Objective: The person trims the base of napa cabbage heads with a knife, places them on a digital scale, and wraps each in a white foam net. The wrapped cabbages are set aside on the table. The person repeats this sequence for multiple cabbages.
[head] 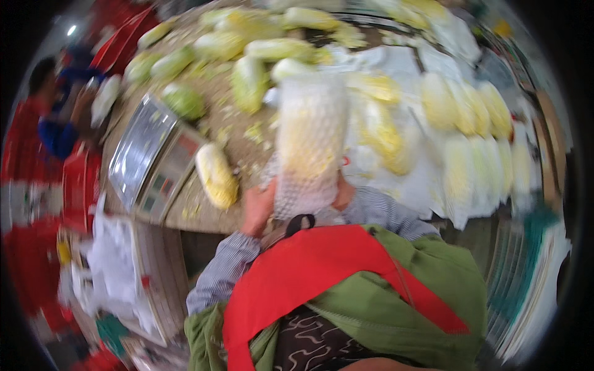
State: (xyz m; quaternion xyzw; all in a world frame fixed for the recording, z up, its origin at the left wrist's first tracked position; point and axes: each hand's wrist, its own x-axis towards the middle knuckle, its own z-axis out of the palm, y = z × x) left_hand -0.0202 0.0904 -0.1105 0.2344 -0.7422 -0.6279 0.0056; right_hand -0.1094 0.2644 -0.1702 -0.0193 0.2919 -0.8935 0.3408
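Observation:
A napa cabbage in a white foam mesh sleeve (pixel 312 125) stands upright before me, its lower end between my hands. My left hand (pixel 258 204) grips the lower left edge of the sleeve. On the lower right side, my right hand (pixel 344 192) is pressed against it, with the fingers mostly hidden behind the mesh. A bare yellow and white napa cabbage (pixel 216 176) lies left of my left hand, beside a digital scale (pixel 169 171) with a shiny metal pan (pixel 143 150). The view is blurred by motion.
More napa cabbages (pixel 278 48) and leaf scraps lie at the back of the brown table (pixel 209 222). White plastic sheeting (pixel 417 185) with cabbages spreads to the right, near a row of wrapped cabbages (pixel 478 162). At far left a co-worker (pixel 60 111) holds a cabbage near red crates (pixel 81 190).

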